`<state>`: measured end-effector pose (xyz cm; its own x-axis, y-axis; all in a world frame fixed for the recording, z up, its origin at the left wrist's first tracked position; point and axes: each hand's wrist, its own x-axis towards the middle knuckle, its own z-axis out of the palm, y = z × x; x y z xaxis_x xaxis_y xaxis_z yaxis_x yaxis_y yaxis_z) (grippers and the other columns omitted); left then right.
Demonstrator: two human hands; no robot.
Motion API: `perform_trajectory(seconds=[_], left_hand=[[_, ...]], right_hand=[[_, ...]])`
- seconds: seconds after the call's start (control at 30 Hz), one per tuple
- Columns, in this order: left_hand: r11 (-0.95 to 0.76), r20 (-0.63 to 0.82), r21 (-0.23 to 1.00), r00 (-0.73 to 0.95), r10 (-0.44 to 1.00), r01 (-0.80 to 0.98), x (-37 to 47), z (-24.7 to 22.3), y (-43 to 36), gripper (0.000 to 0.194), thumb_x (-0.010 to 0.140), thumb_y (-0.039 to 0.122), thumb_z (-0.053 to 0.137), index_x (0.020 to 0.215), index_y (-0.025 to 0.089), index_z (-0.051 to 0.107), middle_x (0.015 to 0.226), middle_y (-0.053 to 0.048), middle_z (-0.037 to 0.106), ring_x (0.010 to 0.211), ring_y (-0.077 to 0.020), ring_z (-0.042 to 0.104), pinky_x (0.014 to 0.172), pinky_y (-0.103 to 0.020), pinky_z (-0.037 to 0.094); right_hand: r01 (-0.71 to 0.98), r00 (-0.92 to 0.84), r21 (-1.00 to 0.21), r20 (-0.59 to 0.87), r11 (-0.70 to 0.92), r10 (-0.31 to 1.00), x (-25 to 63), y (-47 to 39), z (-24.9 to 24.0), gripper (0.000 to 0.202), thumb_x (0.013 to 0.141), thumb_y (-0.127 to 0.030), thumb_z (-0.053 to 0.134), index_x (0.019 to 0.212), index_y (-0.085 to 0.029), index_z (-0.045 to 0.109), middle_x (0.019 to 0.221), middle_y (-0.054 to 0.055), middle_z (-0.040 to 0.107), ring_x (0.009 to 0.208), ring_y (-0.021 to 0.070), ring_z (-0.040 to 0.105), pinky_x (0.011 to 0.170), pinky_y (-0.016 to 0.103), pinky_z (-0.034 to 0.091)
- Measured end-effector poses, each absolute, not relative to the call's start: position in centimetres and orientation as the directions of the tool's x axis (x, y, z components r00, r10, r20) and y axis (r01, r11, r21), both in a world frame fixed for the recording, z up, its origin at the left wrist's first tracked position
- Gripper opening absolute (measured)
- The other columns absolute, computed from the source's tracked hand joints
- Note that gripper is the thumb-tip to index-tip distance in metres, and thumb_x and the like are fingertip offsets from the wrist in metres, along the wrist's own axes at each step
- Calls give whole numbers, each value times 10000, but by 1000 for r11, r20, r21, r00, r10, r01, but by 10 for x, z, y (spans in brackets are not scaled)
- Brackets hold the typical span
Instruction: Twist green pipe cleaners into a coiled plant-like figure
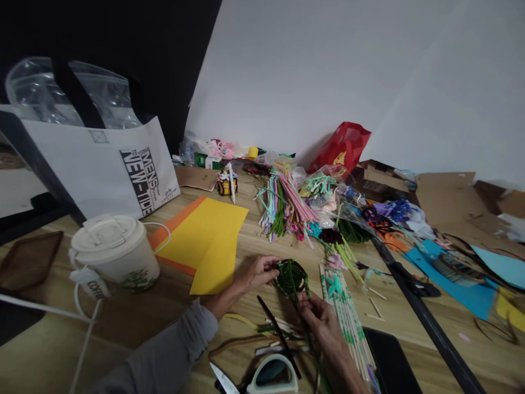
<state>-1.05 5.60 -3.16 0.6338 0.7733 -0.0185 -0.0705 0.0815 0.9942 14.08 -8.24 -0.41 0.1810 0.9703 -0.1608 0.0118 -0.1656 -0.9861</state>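
Note:
A small round piece (291,277) of coiled dark green pipe cleaners is held a little above the wooden table. My left hand (262,272) pinches its left edge between thumb and fingers. My right hand (319,316) is closed on its lower right side, where a green pipe cleaner end sticks up and long stems hang down. Below lie a loose dark brown pipe cleaner (279,334) and several cut strips. Scissors (273,377) with pale handles lie at the bottom edge. Right of my right hand is a bundle of thin sticks (346,323) with green patches.
Yellow paper sheets (217,230) and a lidded white cup (115,254) lie to the left, before a white bag (102,164). Bunches of coloured pipe cleaners (287,205) lie behind. A dark phone-like slab (389,361) and cardboard boxes (447,202) are on the right.

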Motion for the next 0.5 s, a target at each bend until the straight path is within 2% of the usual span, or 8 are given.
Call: perform_trajectory(seconds=[0.2, 0.27, 0.4, 0.5], left_hand=[[-43, 57, 998, 607, 793, -37, -10, -32, 53, 393, 701, 265, 649, 1067, 125, 624, 796, -36, 622, 673, -120, 548, 545, -194, 464], [-64, 69, 998, 622, 780, -31, -11, -29, 52, 423, 713, 274, 638, 1107, 122, 611, 848, -52, 635, 697, -130, 563, 547, -202, 473], [-114, 87, 993, 629, 772, 2, -12, -21, 50, 426, 762, 303, 602, 1152, 133, 602, 994, -85, 656, 758, -149, 601, 559, -202, 475], [-188, 108, 980, 636, 764, 60, -12, -18, 49, 415, 803, 376, 575, 1155, 161, 616, 1022, -78, 670, 722, -143, 611, 580, -218, 482]], right_hand=[[-16, 173, -983, -183, -183, 968, 142, -85, 3, 398, 705, -537, 674, 734, -146, 606, 518, -35, 470, 475, 90, 367, 440, 198, 251], [-34, 148, -980, -197, -194, 969, 142, -84, 1, 395, 714, -534, 669, 755, -145, 612, 523, -33, 482, 468, 87, 366, 443, 199, 255], [-36, 147, -980, -197, -194, 969, 142, -83, -10, 362, 705, -496, 687, 658, -152, 582, 509, -35, 488, 461, 89, 379, 444, 206, 270], [-77, 208, -967, -255, -245, 944, 140, -84, -17, 360, 662, -466, 719, 804, -147, 633, 548, -36, 518, 492, 112, 437, 466, 217, 320]])
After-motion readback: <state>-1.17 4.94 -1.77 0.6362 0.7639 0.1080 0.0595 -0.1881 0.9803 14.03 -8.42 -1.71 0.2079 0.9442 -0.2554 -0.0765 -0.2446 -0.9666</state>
